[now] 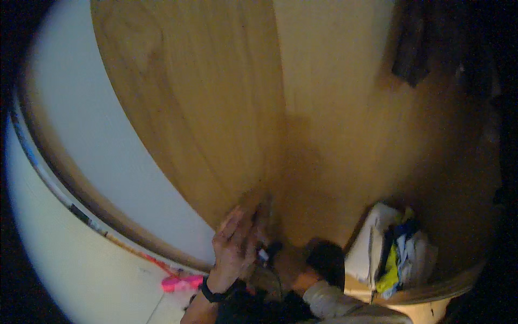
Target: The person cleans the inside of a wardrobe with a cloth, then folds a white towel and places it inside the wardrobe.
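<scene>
My left hand [234, 247], with a black band on its wrist, is raised at the lower middle, fingers pointing toward the wood-grain panel [210, 93]. Blur and shadow hide whether it touches the panel or grips something. Just right of it are a small white item [263, 255] and dark shapes that are too blurred to name. My right hand [301, 282] shows only in part, below a light sleeve [330, 299]. Next to it lies a dark rounded object [325, 259]; whether the hand holds it is unclear.
A plainer wooden panel [340, 121] adjoins on the right. Dark hanging cloth [410, 44] is at the upper right. A white container [370, 243] and folded clothes [398, 255] sit lower right. At left are a pale panel [105, 146] and a bright pink object [182, 282].
</scene>
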A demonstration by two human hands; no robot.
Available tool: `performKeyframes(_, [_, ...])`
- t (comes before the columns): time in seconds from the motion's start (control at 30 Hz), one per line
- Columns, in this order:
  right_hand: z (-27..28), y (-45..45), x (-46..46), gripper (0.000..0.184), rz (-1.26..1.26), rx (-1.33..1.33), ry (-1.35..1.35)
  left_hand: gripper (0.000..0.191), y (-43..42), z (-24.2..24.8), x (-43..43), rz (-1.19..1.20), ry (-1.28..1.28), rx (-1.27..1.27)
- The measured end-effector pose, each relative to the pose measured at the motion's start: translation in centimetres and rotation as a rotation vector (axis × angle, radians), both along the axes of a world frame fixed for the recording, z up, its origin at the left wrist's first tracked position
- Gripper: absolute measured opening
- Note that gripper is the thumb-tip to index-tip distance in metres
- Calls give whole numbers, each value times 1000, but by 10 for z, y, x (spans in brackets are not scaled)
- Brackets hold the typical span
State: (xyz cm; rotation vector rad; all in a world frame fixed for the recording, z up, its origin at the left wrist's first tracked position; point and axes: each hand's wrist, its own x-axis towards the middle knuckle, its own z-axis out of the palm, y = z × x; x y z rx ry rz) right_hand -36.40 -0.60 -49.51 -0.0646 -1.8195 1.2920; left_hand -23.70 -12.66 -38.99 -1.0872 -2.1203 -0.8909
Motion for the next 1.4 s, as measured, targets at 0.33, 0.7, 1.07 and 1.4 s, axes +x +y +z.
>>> performKeyframes(0.33, [24,7,-10,55,-4,60,114,32,-61,-26,43,233,217,173])
performKeyframes(0.7, [-193,-42,68,49,-5,-87,-167,35,-64,-67,18,168,495,10])
performKeyframes(1.07, [-36,-69,67,42,32,464,300,11,-44,-53,25,151,438,104])
performKeyframes(1.4, [-189,-41,113,47,347,755,84,21,-52,-61,40,63,-32,790])
